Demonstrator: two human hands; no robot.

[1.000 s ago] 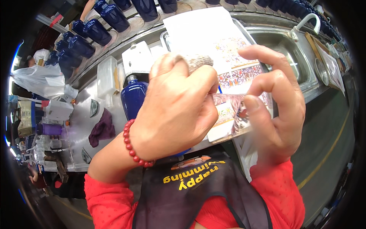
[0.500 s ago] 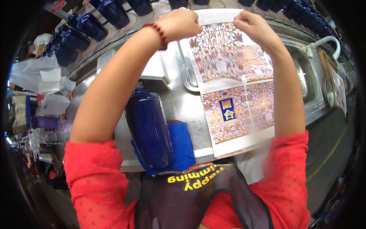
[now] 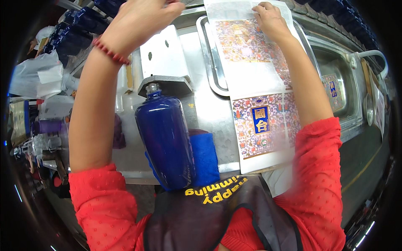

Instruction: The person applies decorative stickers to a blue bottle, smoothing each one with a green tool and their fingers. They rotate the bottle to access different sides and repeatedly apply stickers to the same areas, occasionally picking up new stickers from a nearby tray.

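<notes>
My left hand (image 3: 146, 21) is raised at the top edge, a red bead bracelet (image 3: 109, 51) on its wrist. Its fingertips are partly cut off by the frame, so their hold is unclear. My right hand (image 3: 270, 20) rests its bent, parted fingers on the upper part of white sheets printed with colourful floral panels (image 3: 247, 94). One panel carries a blue-and-gold label. These sheets lie partly over a metal tray (image 3: 211, 71). In front of me, a dark blue glass bottle (image 3: 163, 138) lies neck away, its body on a blue cloth (image 3: 204, 157) and its neck on a grey support (image 3: 178, 85).
To the right is a metal sink (image 3: 349, 113) with a white faucet (image 3: 372, 56) and a patterned piece (image 3: 333, 85) inside. A white block (image 3: 163, 54) stands beyond the bottle. More blue bottles (image 3: 79, 33) line the far side. A plastic bag (image 3: 39, 79) sits at the left.
Both hands were together over a patterned sheet at the tray. My left hand has moved left, away from it; my right hand's fingers have loosened onto the paper. The upper panel now looks paler.
</notes>
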